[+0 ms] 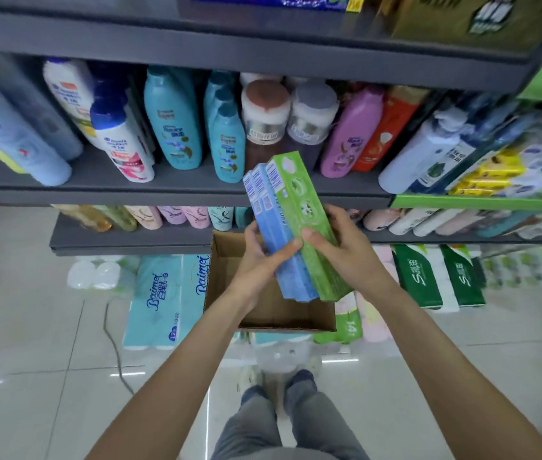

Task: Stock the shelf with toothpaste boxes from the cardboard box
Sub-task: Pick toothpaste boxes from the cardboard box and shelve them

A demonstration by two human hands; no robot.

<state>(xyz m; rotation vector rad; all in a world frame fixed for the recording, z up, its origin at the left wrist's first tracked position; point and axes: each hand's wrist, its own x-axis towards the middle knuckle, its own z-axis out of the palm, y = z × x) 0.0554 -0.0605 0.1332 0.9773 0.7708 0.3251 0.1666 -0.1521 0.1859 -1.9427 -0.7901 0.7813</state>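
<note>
Both hands' fingers (291, 249) curled around three toothpaste boxes (291, 227) above open cardboard box (263, 313).

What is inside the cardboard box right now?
The cardboard box shows only bare brown walls and floor where visible. Much of its interior is hidden behind the left hand, right hand and the held toothpaste boxes.

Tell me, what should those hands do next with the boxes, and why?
Probably lift the bundle toward the shelf. Both the left hand and the right hand already grip the blue boxes and green box above the cardboard box, which looks empty.
</note>
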